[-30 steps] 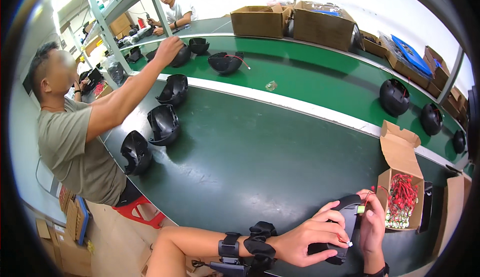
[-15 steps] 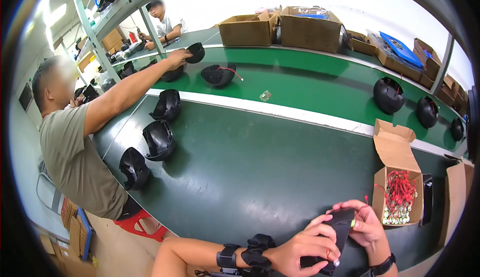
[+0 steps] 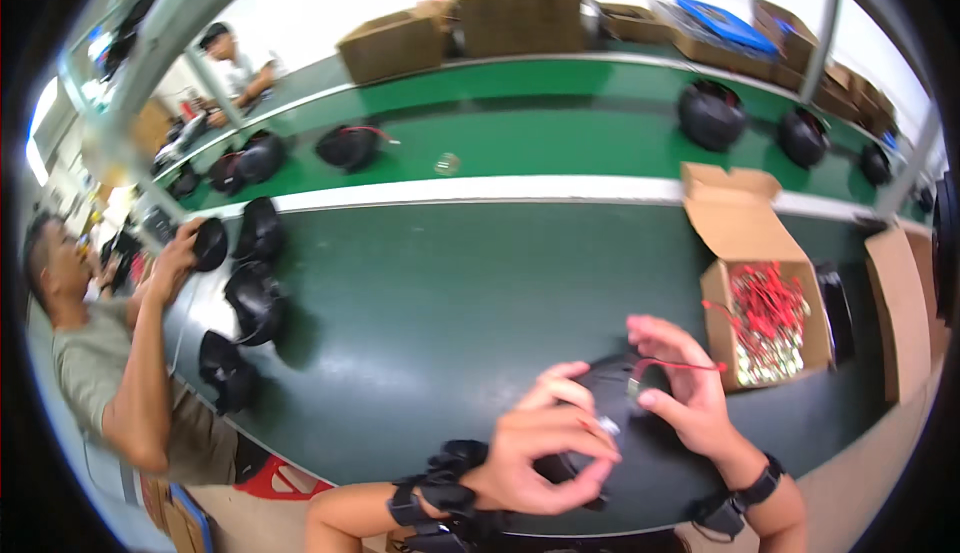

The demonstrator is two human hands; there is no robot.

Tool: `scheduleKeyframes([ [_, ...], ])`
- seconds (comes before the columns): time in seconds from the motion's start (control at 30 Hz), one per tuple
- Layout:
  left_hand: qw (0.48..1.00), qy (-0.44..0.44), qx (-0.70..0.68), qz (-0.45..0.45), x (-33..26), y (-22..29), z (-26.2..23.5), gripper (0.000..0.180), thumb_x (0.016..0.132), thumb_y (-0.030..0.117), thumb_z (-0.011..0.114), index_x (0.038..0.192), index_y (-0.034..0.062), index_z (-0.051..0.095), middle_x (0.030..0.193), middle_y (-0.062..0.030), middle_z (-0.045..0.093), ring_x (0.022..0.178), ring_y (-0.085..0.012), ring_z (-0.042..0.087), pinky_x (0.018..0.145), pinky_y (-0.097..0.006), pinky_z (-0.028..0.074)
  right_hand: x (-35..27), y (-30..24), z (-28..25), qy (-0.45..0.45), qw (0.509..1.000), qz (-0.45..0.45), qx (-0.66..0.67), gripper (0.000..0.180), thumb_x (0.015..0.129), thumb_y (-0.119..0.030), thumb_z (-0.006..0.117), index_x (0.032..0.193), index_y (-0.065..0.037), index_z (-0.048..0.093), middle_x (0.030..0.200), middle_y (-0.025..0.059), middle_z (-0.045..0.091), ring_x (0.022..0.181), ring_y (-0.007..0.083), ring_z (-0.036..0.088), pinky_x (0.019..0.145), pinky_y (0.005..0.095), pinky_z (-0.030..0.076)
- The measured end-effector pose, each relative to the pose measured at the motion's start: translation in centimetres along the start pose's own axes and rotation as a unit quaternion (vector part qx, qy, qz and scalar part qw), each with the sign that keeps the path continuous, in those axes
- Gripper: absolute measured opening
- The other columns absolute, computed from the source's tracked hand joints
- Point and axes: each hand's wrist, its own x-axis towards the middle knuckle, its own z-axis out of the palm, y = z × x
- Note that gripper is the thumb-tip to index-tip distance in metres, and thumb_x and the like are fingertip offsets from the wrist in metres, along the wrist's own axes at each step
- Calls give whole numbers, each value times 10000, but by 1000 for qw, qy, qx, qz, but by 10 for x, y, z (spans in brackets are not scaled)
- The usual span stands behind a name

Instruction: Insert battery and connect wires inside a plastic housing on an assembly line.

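Observation:
A rounded black plastic shell (image 3: 612, 385) rests at the table's near edge, partly covered by my hands. My left hand (image 3: 540, 448) lies over its left side, thumb and fingers curled into a ring with the tips together. A small white piece (image 3: 608, 425) shows by those fingertips; what they pinch is unclear. My right hand (image 3: 695, 393) curves around the shell's right side, index finger and thumb apart. Between them a thin red wire (image 3: 680, 364) runs from a small pale greenish part (image 3: 634, 385) by the thumb tip across to the right.
An open cardboard box (image 3: 718, 318) of red-wired parts (image 3: 768, 308) stands right of my hands. Black shells (image 3: 255, 303) line the table's left side, where a co-worker holds another shell (image 3: 209, 244). More shells (image 3: 712, 115) sit on the green belt (image 3: 560, 153) beyond a white rail.
The view has swung right. My hands have loosened around the shell, which now lies lower and flatter. The co-worker has drawn a shell back from the belt and holds it in both hands.

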Motion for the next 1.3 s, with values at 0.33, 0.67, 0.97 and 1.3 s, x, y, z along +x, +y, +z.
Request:
scheduleKeyframes([
  [0.33, 997, -64, 39, 6, 16, -15, -17, 55, 633, 135, 682, 679, 131, 712, 718, 29, 701, 831, -168, 517, 1056, -499, 327, -4, -22, -17, 0, 963, -149, -225, 213, 780, 77, 684, 967, -23, 695, 906, 71, 593, 714, 129, 584, 608, 255, 476],
  [0.67, 994, -70, 78, 16, 14, -17, -17, 139, 572, 101, 693, 699, 138, 736, 728, 46, 697, 785, -154, 540, 1046, -485, 356, -8, -25, -14, -47, 971, -165, -165, 188, 729, 36, 744, 906, -23, 724, 911, 79, 663, 768, 208, 655, 628, 298, 518],
  [0.97, 982, -177, 71, -7, 16, 2, -8, 192, 652, 137, 745, 844, 122, 758, 828, 3, 702, 1175, -301, 587, 1094, -463, 295, -9, -42, -6, -72, 965, -194, -160, 125, 769, -37, 729, 889, -3, 715, 818, 66, 661, 690, 201, 649, 584, 257, 513],
  [1.3, 975, -215, 50, 10, 17, 13, 5, 114, 689, 119, 736, 786, 59, 728, 806, -16, 702, 929, -214, 681, 1048, -384, 376, -2, -51, -5, -74, 973, -163, -147, 108, 774, -139, 673, 764, -77, 585, 891, 40, 482, 828, 222, 471, 720, 334, 369],
])
